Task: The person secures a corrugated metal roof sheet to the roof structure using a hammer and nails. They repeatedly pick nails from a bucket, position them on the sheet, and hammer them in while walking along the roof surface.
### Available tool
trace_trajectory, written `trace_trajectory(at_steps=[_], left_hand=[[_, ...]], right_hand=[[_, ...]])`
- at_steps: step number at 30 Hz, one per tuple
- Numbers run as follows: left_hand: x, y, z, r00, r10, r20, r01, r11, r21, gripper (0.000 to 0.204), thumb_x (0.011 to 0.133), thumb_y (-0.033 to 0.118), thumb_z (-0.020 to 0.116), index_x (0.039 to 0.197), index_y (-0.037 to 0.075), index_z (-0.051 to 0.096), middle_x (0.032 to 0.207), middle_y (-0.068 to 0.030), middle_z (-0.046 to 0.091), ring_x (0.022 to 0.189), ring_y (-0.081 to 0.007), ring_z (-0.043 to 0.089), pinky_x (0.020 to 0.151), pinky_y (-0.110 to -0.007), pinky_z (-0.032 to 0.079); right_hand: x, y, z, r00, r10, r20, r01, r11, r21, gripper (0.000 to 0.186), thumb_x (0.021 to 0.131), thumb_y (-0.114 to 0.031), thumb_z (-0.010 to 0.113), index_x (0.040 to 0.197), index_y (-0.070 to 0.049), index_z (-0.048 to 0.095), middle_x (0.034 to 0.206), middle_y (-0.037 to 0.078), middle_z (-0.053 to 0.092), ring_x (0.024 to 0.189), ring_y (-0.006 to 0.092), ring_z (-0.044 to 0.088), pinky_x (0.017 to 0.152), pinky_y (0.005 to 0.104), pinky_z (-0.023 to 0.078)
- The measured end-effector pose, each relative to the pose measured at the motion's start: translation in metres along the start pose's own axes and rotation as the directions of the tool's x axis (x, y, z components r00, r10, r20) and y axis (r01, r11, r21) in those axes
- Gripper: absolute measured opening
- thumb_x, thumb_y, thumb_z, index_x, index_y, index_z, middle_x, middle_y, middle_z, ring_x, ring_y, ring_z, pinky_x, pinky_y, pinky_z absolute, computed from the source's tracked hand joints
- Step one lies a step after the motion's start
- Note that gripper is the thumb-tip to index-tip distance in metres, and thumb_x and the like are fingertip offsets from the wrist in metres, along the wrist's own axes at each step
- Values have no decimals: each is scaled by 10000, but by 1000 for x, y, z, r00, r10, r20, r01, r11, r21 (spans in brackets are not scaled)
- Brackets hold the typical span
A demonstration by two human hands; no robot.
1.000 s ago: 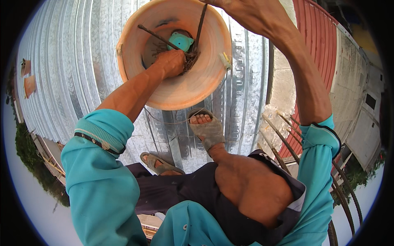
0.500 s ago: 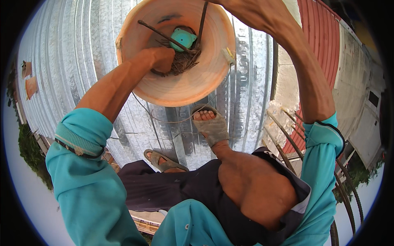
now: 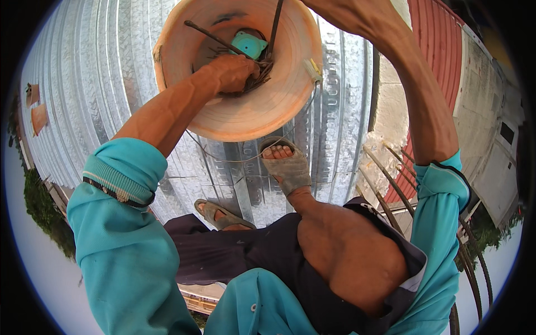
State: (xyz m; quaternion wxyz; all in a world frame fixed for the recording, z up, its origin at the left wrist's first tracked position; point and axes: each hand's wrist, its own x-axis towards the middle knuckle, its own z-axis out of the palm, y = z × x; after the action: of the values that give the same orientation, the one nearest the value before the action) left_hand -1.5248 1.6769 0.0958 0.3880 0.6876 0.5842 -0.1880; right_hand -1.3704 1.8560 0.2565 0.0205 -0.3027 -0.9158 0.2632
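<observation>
1 orange bucket (image 3: 282, 103) stands on ribbed metal sheeting (image 3: 100, 72). L hand (image 3: 234, 73) is down inside it, at a clump of thin dark pcs (image 3: 263, 71) near the btm; fingers curled, can't tell if they pinch any. Teal thing (image 3: 248, 44) lies just beyond, w/ a dark rod (image 3: 212, 36) slanting by it. R hand (image 3: 352, 12) is at top edge, fingers cut off, state unclear.
</observation>
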Motion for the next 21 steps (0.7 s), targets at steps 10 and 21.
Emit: trace_trajectory(at_steps=[10, 21], left_hand=[[0, 2, -7, 984, 107, 145, -133, 975, 177, 407, 858, 54, 570, 1171, 242, 749, 1087, -124, 744, 1041, -323, 702, 905, -437, 559], [2, -3, -11, 993, 104, 52, -109, 990, 91, 212, 893, 118, 626, 1019, 175, 787, 999, -98, 759, 967, -286, 721, 899, -413, 564]], right_hand=[[-2, -7, -1, 997, 43, 60, -44, 999, 22, 560, 927, -472, 674, 745, 55, 633, 525, 112, 531, 472, 196, 473, 441, 387, 406], [-4, -5, 3, 999, -3, 48, 0, 999, 45, 569, 931, -468, 670, 719, 58, 616, 492, 83, 513, 431, 179, 414, 399, 380, 352]])
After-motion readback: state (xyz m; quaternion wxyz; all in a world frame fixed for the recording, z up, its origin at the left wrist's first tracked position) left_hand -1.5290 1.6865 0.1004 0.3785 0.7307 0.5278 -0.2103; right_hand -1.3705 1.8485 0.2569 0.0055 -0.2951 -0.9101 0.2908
